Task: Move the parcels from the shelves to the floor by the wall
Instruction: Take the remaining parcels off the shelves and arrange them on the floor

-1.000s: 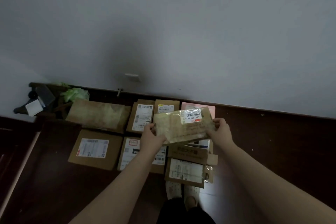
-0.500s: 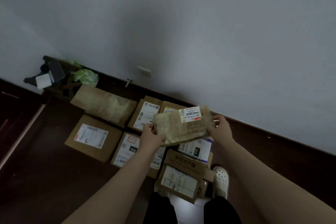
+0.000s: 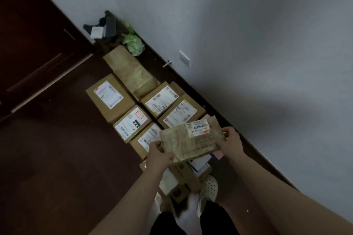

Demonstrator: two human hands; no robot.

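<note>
Wall (image 3: 248,44) fills the right, dark floor (image 3: 47,158) the left, with labelled cardboard boxes (image 3: 109,97) lined up along the wall's foot. Above the near boxes I hold a flat tan parcel (image 3: 191,141), my left hand (image 3: 158,155) and right hand (image 3: 230,142) pinching its short ends.

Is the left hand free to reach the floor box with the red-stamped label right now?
Probably not yet: the left hand grips the flat parcel together with the right hand. The red-stamped box itself lies uncovered just beyond it.

Parcels (image 3: 131,124) on floor (image 3: 57,158) beside wall (image 3: 248,44)
</note>
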